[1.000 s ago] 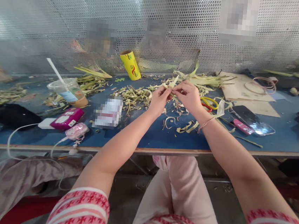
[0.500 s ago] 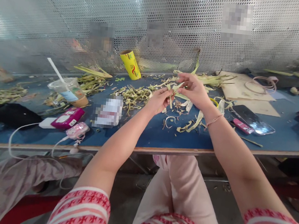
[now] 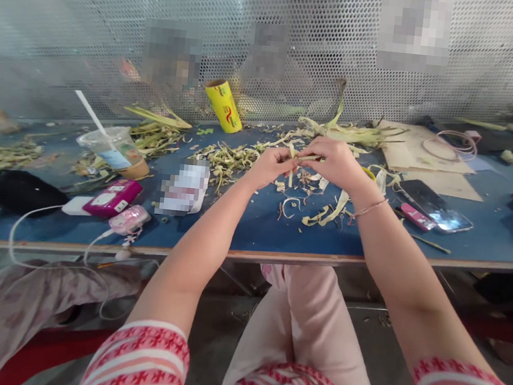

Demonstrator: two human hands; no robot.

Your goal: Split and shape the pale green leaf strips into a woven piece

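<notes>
1. The left hand (image 3: 269, 166) and the right hand (image 3: 335, 162) meet just above the blue table (image 3: 253, 231), and both pinch one pale green leaf strip (image 3: 296, 158) between thumb and fingertips; each grip is closed on it.
2. The strip runs across from one grip to the other, with a short end hanging down below the left fingertips.
3. Right under the grip lie curled leaf trimmings (image 3: 322, 213) on the table, and a bigger heap of shredded scraps (image 3: 227, 159) sits just to the left of the left hand.
4. Beyond the right hand is a bundle of long leaves (image 3: 357, 132).
5. Well off to the left of the grip a clear plastic cup (image 3: 114, 151) stands with a white straw (image 3: 92, 115) in it and a little brownish drink at the bottom.
6. Beyond the grip, a yellow tube (image 3: 223, 106) leans by the mesh wall; I cannot tell what it holds.
7. A phone (image 3: 434, 205) lies to the right of the right wrist.
</notes>
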